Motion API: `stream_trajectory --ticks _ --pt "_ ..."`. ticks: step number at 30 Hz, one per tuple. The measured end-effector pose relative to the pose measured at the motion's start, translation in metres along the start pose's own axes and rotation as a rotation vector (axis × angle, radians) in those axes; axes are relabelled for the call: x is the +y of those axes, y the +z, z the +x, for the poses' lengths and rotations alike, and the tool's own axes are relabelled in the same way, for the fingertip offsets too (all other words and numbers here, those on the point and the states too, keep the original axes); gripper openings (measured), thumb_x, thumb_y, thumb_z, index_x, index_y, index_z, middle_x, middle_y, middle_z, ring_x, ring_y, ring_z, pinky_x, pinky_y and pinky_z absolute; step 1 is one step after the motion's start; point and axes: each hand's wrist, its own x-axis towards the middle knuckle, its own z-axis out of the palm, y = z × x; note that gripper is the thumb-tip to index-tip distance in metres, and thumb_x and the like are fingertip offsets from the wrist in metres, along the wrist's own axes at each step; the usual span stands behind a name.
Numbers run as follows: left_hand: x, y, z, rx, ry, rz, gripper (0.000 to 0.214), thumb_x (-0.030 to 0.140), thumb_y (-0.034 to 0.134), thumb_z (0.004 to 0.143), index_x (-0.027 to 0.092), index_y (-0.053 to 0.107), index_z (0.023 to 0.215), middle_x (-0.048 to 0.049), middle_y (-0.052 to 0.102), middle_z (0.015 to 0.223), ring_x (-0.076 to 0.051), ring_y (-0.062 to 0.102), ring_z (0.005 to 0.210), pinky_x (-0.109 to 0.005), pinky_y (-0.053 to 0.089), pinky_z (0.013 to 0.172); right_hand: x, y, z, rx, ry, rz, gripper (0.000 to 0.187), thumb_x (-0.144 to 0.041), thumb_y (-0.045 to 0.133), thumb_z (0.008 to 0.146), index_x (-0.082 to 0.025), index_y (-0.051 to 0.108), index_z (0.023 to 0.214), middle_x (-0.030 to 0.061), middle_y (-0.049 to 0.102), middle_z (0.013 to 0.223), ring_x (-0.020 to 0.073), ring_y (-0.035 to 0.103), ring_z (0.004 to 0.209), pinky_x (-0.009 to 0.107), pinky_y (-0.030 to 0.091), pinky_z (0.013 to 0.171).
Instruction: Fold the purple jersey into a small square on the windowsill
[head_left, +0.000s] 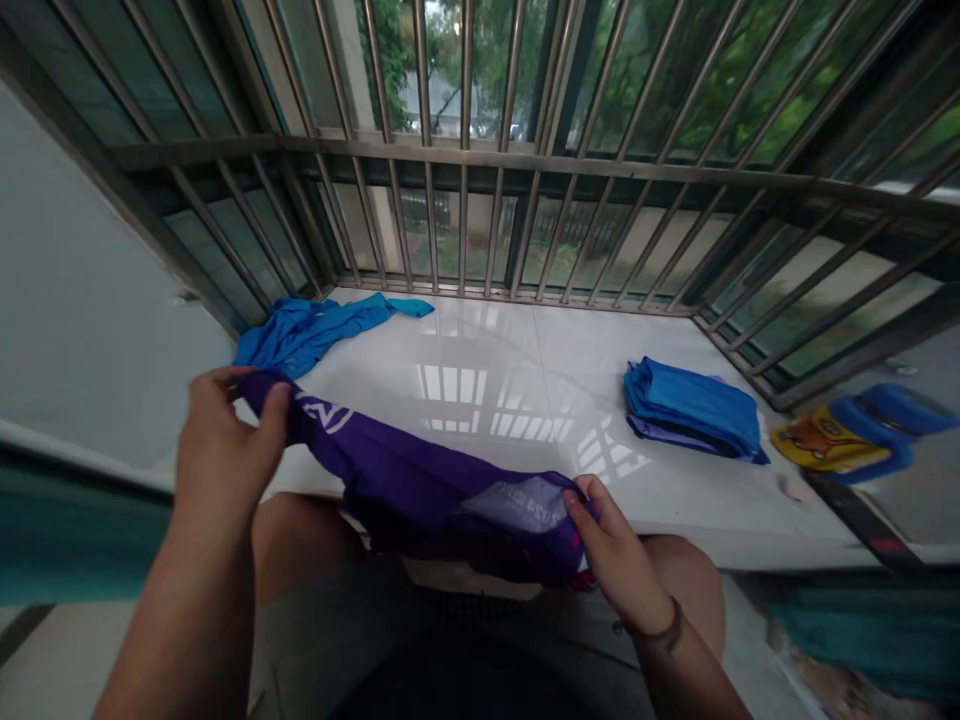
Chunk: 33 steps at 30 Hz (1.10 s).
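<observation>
Gripping a purple shirt point(420, 490) from two sides, the person's hands hold it stretched in a sagging band over the front edge of the bench point(480, 350). The left hand point(225, 440) is closed in a pinch, its thumb and curled fingers on the shirt's upper corner beside white lettering. The right hand point(615, 545) is also closed in a pinch, taking the shirt's lower end above the person's lap, with a pale printed panel showing just beside it. A dark bracelet point(664, 630) circles the right wrist. A crumpled blue shirt point(315, 330) lies at the bench's back left corner, just beyond the left hand. To the right sits a folded blue stack point(694, 410) with a purple layer underneath. Metal window bars point(525, 160) run behind the bench.
</observation>
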Motion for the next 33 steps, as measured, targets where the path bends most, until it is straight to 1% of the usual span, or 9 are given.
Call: stream_trajectory --ticks 2,5,8,11,15,20,22,24,33 --pt "-0.014 0.024 -0.026 -0.298 0.16 0.027 0.052 0.05 0.094 0.078 0.028 0.078 0.123 -0.0073 0.08 0.121 -0.034 0.073 0.11 -0.044 0.061 0.097 0.001 0.005 0.001 -0.023 0.031 0.048 0.048 -0.073 0.068 0.098 -0.026 0.057 0.098 -0.0024 0.053 0.083 0.0171 0.049 0.077 0.028 0.046 0.072" --pt "-0.037 0.069 -0.089 -0.953 0.281 -0.075 0.065 0.046 0.092 0.083 0.034 0.072 0.143 -0.0091 0.076 0.142 -0.035 0.074 0.125 -0.048 0.058 0.11 0.001 0.013 0.002 -0.102 0.106 0.151 0.047 -0.071 0.071 0.097 -0.026 0.055 0.102 -0.0044 0.052 0.081 0.0152 0.047 0.072 0.026 0.044 0.067" --pt "-0.062 0.113 -0.153 -1.25 0.404 -0.011 0.067 0.03 0.09 0.085 0.034 0.068 0.148 -0.0107 0.067 0.157 -0.035 0.063 0.145 -0.06 0.042 0.128 -0.002 0.02 0.004 -0.12 0.171 0.254 0.048 -0.069 0.075 0.095 -0.026 0.056 0.105 -0.0048 0.055 0.081 0.0139 0.048 0.07 0.025 0.043 0.064" --pt "-0.084 0.14 -0.189 -1.178 0.518 0.053 0.045 0.02 0.081 0.092 0.029 0.076 0.135 -0.0132 0.064 0.16 -0.036 0.056 0.152 -0.069 0.028 0.133 -0.008 0.022 0.006 -0.075 0.223 0.349 0.051 -0.067 0.082 0.089 -0.025 0.059 0.106 -0.0042 0.06 0.081 0.0138 0.052 0.069 0.024 0.044 0.063" --pt "-0.094 0.148 -0.195 -1.056 0.492 -0.032 0.016 0.022 0.073 0.097 0.027 0.081 0.11 -0.0113 0.076 0.143 -0.033 0.065 0.143 -0.066 0.03 0.132 -0.013 0.015 0.007 -0.006 0.271 0.439 0.055 -0.063 0.092 0.077 -0.025 0.063 0.103 -0.0026 0.066 0.083 0.0154 0.06 0.072 0.025 0.05 0.065" --pt "-0.078 0.134 -0.184 -1.078 0.212 -0.201 0.015 0.036 0.062 0.103 0.028 0.074 0.1 -0.004 0.082 0.11 -0.025 0.075 0.11 -0.055 0.04 0.126 -0.016 0.0 0.007 0.023 0.288 0.439 0.055 -0.063 0.095 0.075 -0.025 0.065 0.101 -0.0021 0.067 0.082 0.0158 0.062 0.072 0.025 0.053 0.065" --pt "-0.069 0.125 -0.179 -1.053 0.061 -0.212 0.021 0.044 0.056 0.105 0.027 0.068 0.102 -0.0023 0.078 0.098 -0.023 0.072 0.093 -0.044 0.056 0.102 -0.015 -0.008 0.006 0.035 0.289 0.422 0.057 -0.063 0.096 0.073 -0.025 0.066 0.104 -0.0022 0.067 0.083 0.0158 0.063 0.073 0.024 0.053 0.065" --pt "-0.062 0.117 -0.173 -1.003 -0.035 -0.195 0.025 0.048 0.05 0.107 0.026 0.062 0.101 0.0002 0.069 0.086 -0.021 0.067 0.08 -0.034 0.055 0.077 -0.014 -0.017 0.005 0.029 0.295 0.411 0.058 -0.063 0.096 0.074 -0.026 0.065 0.106 -0.003 0.067 0.083 0.0147 0.062 0.071 0.023 0.051 0.063" --pt "-0.032 0.083 -0.142 -0.866 0.11 -0.163 0.026 0.044 0.044 0.111 0.026 0.061 0.105 -0.0034 0.069 0.096 -0.023 0.069 0.088 -0.035 0.055 0.083 -0.011 -0.039 0.011 -0.101 0.234 0.213 0.054 -0.072 0.083 0.086 -0.024 0.063 0.101 -0.0003 0.067 0.085 0.0162 0.061 0.075 0.026 0.052 0.067"
